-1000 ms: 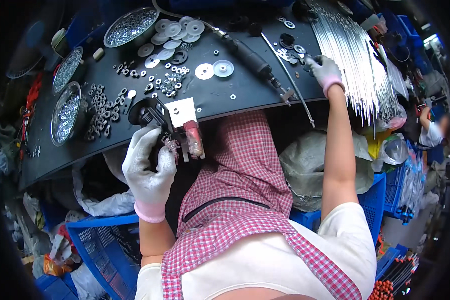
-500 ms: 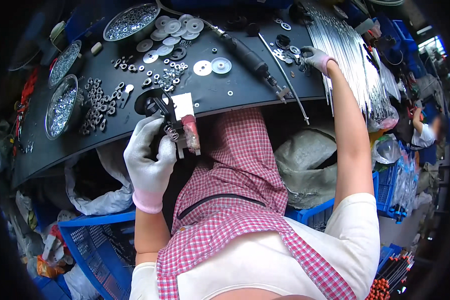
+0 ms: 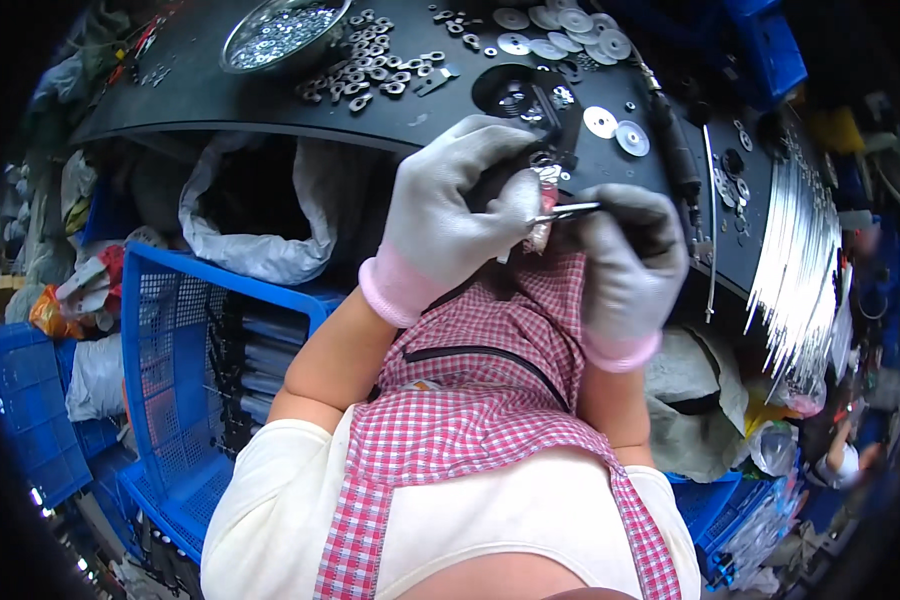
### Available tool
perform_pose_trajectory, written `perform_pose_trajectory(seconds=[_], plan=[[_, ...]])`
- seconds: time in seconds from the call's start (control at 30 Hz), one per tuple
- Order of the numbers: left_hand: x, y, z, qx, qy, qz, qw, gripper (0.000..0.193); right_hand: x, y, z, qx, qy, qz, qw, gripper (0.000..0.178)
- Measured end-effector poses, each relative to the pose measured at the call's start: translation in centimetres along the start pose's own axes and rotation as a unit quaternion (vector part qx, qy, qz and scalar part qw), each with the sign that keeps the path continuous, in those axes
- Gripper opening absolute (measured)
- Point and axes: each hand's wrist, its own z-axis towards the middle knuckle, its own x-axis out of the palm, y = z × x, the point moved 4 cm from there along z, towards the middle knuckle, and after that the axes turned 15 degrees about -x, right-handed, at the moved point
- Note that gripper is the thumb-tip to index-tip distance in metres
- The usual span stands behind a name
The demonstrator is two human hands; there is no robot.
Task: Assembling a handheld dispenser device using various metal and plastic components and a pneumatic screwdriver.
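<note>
My left hand (image 3: pixel 460 205), in a white glove with a pink cuff, is closed at the table's front edge. Its fingers pinch a black part with a coil spring (image 3: pixel 542 158), partly hidden by the glove. My right hand (image 3: pixel 635 265), gloved the same way, is closed round a slim shiny metal piece (image 3: pixel 572 211) whose tip reaches the left thumb; its exact kind cannot be made out. Just beyond the left fingers lies a round black cup-like part (image 3: pixel 505 92). Between the hands a red-wrapped piece (image 3: pixel 547 190) stands at the table edge.
Small metal fittings (image 3: pixel 370 60) and a bowl of nuts (image 3: pixel 282 38) lie on the dark table. Pale discs (image 3: pixel 632 138), a black power screwdriver (image 3: pixel 678 150) and a bundle of metal rods (image 3: pixel 800 250) are to the right. A blue crate (image 3: pixel 170 290) stands at lower left.
My right hand has come from the small parts by the rods to my left hand, now with a slim metal piece. The view has swung left; the left hand still grips the sprung part.
</note>
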Motion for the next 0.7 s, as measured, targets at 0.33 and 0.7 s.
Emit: perform_pose_trajectory(seconds=[0.33, 0.7], plan=[[-1.2, 0.5, 0.3, -0.005, -0.013, -0.017, 1.000, 0.020, 3.1, -1.1, 0.6, 0.126, 0.166, 0.247, 0.947, 0.068], [-1.8, 1.7, 0.3, -0.063, -0.044, -0.044, 0.996, 0.020, 5.5, -2.7, 0.4, 0.201, 0.117, 0.279, 0.932, 0.081]])
